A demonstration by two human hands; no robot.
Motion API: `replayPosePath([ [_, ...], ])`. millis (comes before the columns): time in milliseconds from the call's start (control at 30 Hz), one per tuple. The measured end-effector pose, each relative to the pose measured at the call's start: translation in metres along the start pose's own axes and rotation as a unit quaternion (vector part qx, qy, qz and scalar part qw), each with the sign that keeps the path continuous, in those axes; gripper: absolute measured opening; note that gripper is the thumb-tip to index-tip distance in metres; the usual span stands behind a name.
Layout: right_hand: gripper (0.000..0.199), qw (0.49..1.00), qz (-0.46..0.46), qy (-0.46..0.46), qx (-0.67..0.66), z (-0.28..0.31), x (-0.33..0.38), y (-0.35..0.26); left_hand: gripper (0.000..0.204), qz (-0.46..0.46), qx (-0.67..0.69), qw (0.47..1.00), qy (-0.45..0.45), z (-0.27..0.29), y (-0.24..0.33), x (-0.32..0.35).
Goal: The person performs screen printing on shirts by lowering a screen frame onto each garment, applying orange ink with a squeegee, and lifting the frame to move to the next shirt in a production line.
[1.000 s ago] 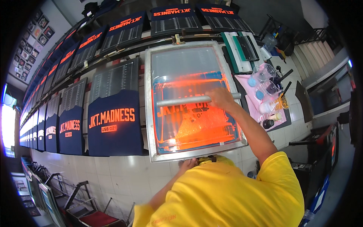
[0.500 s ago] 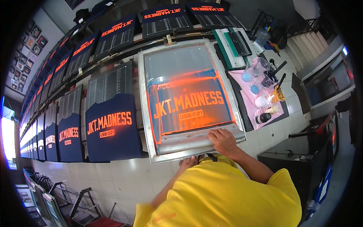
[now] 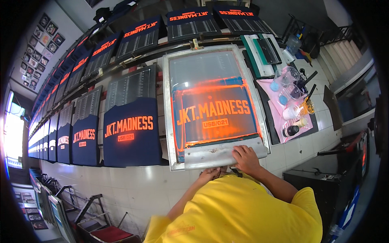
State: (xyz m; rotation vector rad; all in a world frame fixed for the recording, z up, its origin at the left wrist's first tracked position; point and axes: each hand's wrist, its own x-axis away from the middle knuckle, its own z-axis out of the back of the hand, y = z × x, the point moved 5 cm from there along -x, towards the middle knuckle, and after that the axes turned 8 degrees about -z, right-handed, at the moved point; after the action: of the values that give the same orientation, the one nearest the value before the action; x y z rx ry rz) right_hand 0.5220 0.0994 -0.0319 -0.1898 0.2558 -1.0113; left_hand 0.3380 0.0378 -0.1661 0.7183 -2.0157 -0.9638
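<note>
A metal-framed printing screen (image 3: 166, 109) lies in front of me, its mesh streaked with bright orange ink over orange lettering. Across its near end rests a wide metal squeegee (image 3: 210, 155), its lower edge overlapping the near rim. My right hand (image 3: 245, 159) is closed over the squeegee's right part, fingers bent across the top. Close to my body, my left hand (image 3: 209, 174) is just below the squeegee's near edge; its fingers are partly hidden, so its grip is unclear. Beside the screen on the left, a navy shirt (image 3: 131, 146) with orange print lies on a board.
Printed navy shirts (image 3: 84, 148) on boards run off to the left, with another row behind. At right, a pink cloth (image 3: 283, 127) bears plastic cups and a dark bottle (image 3: 291, 130). A green-edged squeegee (image 3: 259, 58) lies beyond. A black cabinet (image 3: 316, 182) stands at lower right.
The whole view has shifted, so the scene sits farther right. The squeegee has tipped toward me, now overlapping the screen's near rim. My left hand has moved right, closer to my right hand.
</note>
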Motion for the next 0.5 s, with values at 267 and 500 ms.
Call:
replayPosePath([
  [267,0.058,0.998,-0.013,0.025,-0.062,0.01,0.004,0.0,0.034,0.007,-0.031,0.998,0.059,-0.013,0.018,0.015],
  [500,0.028,0.94,-0.226,0.225,-0.124,0.033,0.011,0.099,0.057,0.048,-0.279,0.959,0.028,0.01,0.066,0.09],
])
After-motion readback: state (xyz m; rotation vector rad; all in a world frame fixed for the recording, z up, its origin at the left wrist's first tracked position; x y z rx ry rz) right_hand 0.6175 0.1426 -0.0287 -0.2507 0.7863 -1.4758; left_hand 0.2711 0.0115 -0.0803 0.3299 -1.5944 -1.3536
